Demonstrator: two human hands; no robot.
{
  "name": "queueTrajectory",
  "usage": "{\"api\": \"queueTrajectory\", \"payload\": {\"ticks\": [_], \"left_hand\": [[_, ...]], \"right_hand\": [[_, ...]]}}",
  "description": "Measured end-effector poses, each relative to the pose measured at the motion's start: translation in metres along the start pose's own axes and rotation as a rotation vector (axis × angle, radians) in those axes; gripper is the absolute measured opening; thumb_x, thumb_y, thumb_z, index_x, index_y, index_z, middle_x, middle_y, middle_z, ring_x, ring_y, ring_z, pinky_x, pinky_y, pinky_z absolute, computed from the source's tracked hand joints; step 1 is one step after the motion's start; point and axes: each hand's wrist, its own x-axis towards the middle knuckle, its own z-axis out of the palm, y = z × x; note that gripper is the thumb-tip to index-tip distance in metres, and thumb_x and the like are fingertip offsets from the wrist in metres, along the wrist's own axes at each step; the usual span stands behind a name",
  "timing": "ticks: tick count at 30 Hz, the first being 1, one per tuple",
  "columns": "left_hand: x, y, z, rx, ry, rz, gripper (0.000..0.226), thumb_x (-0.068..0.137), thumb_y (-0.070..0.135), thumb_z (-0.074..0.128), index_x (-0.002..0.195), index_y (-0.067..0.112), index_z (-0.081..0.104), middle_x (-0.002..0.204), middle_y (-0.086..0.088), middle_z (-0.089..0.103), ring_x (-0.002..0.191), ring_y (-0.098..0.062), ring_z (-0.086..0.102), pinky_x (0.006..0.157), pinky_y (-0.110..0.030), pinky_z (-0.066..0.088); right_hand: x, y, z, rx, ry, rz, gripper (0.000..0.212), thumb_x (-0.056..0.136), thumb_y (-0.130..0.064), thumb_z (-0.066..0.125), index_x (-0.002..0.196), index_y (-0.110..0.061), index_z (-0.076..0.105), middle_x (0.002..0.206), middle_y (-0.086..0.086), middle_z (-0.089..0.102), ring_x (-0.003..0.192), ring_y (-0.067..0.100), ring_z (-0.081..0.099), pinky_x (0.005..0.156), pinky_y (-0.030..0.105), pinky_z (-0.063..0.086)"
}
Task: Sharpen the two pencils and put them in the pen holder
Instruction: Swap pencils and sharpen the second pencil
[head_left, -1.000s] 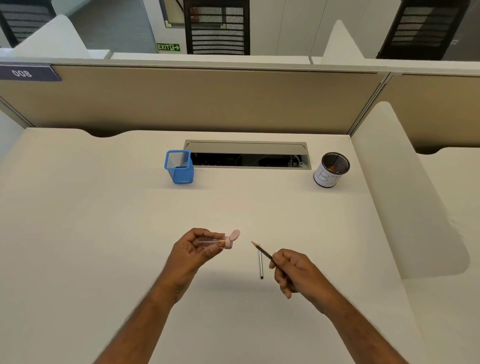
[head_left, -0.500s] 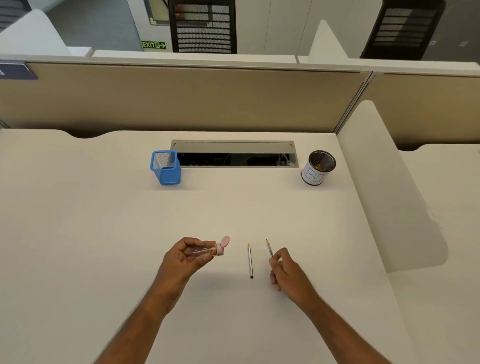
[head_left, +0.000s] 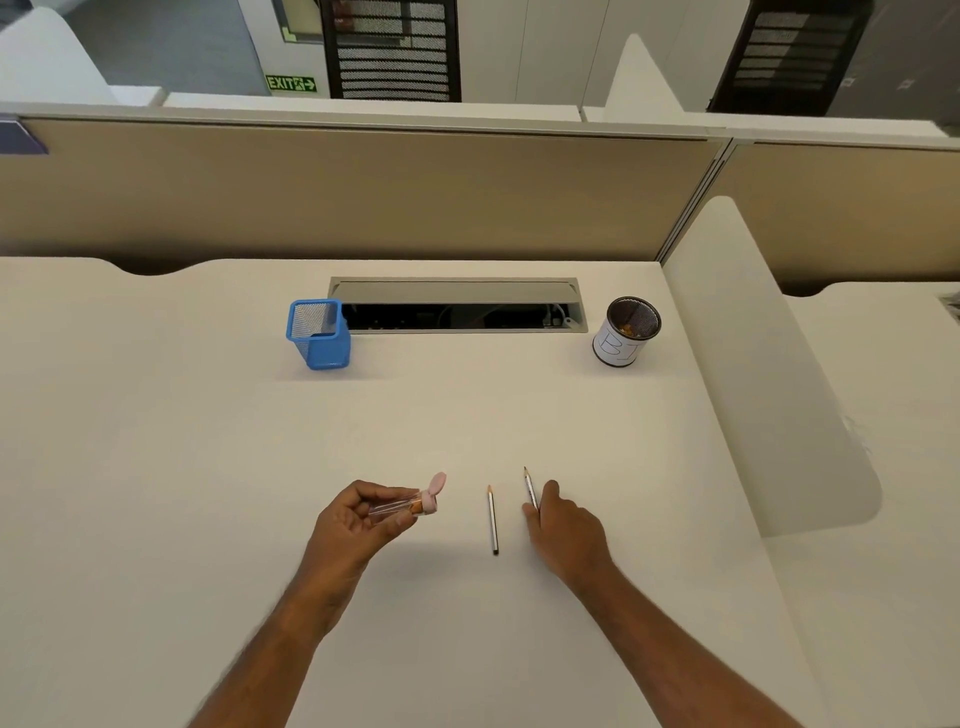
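My left hand (head_left: 358, 519) holds a clear tube sharpener (head_left: 410, 505) with a pink cap flipped open, a little above the desk. One pencil (head_left: 492, 519) lies loose on the desk between my hands, tip pointing away from me. My right hand (head_left: 566, 535) rests low on the desk, its fingers still closed on a second, sharpened pencil (head_left: 529, 486) that lies along the surface with its tip away from me. The blue mesh pen holder (head_left: 319, 338) stands empty at the back left.
A round black mesh cup (head_left: 626, 335) with a white paper label stands at the back right, with orange bits inside. An open cable slot (head_left: 457, 306) lies between the two containers. A white divider panel (head_left: 769, 395) borders the desk on the right.
My right hand has swung its pencil from pointing left to pointing away and lowered it onto the desk, right of the loose pencil. My left hand has kept the sharpener almost still.
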Motion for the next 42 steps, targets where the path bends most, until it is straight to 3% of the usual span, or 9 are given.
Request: {"api": "queueTrajectory", "payload": {"ticks": [6,12,17,21,25,28,33,39,42], "left_hand": [[-0.001,-0.001,0.0,0.003,0.009,-0.002,0.029,0.09,-0.001,0.082,0.116,0.001,0.069,0.121,-0.015,0.083,0.119,-0.03,0.078,0.114,-0.051,0.053],[-0.001,-0.004,-0.001,0.01,0.011,-0.01,0.029,0.091,-0.001,0.082,0.117,-0.001,0.068,0.121,-0.015,0.083,0.12,-0.029,0.078,0.115,-0.051,0.053],[-0.002,-0.007,0.0,0.025,0.007,-0.008,0.029,0.09,0.0,0.083,0.115,0.001,0.068,0.121,-0.015,0.083,0.122,-0.03,0.077,0.115,-0.051,0.053],[-0.003,-0.007,-0.001,0.026,0.017,-0.007,0.03,0.09,0.001,0.084,0.116,0.001,0.069,0.121,-0.015,0.083,0.121,-0.03,0.078,0.114,-0.05,0.053],[-0.003,-0.006,-0.001,0.028,0.029,-0.006,0.028,0.09,0.0,0.083,0.115,0.002,0.069,0.12,-0.014,0.084,0.119,-0.029,0.078,0.112,-0.047,0.054],[-0.003,-0.004,-0.001,0.031,0.047,-0.004,0.029,0.091,0.001,0.083,0.117,0.004,0.071,0.119,-0.011,0.084,0.118,-0.027,0.079,0.109,-0.043,0.055],[-0.003,0.001,0.0,0.027,0.078,0.005,0.032,0.09,0.004,0.085,0.119,0.007,0.073,0.118,-0.009,0.084,0.116,-0.025,0.079,0.107,-0.039,0.056],[-0.001,0.008,0.003,-0.009,0.104,0.034,0.034,0.09,0.005,0.085,0.121,0.009,0.072,0.118,-0.012,0.084,0.117,-0.03,0.078,0.107,-0.041,0.057],[0.0,0.01,0.004,-0.018,0.107,0.047,0.035,0.091,0.005,0.084,0.122,0.011,0.071,0.119,-0.012,0.084,0.117,-0.03,0.078,0.109,-0.045,0.057]], "right_hand": [[0.004,0.001,-0.004,0.066,-0.048,0.002,0.043,0.108,-0.049,0.039,0.118,-0.007,0.046,0.105,0.014,0.075,0.099,0.04,0.073,0.075,0.04,0.05],[-0.007,-0.01,-0.005,0.057,0.065,-0.083,0.044,0.106,-0.055,0.043,0.114,-0.013,0.053,0.094,0.007,0.076,0.089,0.033,0.074,0.072,0.038,0.049],[-0.012,-0.033,-0.001,0.032,-0.074,-0.164,0.051,0.102,-0.062,0.046,0.104,-0.013,0.059,0.099,0.01,0.075,0.096,0.035,0.072,0.08,0.038,0.051],[-0.016,-0.045,0.004,-0.048,-0.123,-0.184,0.046,0.105,-0.052,0.045,0.116,-0.009,0.06,0.112,0.014,0.074,0.104,0.037,0.072,0.085,0.039,0.052],[-0.019,-0.049,0.0,-0.049,-0.116,-0.193,0.031,0.103,-0.036,0.046,0.11,-0.009,0.059,0.108,0.014,0.074,0.099,0.039,0.071,0.076,0.038,0.047],[-0.023,-0.046,-0.011,0.095,-0.105,-0.19,0.023,0.097,-0.036,0.051,0.096,-0.013,0.055,0.088,0.008,0.07,0.083,0.036,0.066,0.067,0.037,0.04],[-0.032,-0.038,-0.043,0.553,-0.14,-0.149,0.013,0.097,-0.033,0.064,0.092,-0.024,0.057,0.076,-0.003,0.07,0.063,0.019,0.068,0.062,0.033,0.053],[-0.047,-0.034,-0.082,0.779,-0.066,-0.204,0.009,0.098,-0.028,0.071,0.091,-0.03,0.066,0.086,-0.009,0.07,0.07,0.021,0.065,0.064,0.015,0.046],[-0.052,-0.034,-0.092,0.78,-0.044,-0.242,0.006,0.098,-0.028,0.072,0.093,-0.029,0.068,0.088,-0.01,0.07,0.075,0.016,0.059,0.066,0.014,0.042]]}}
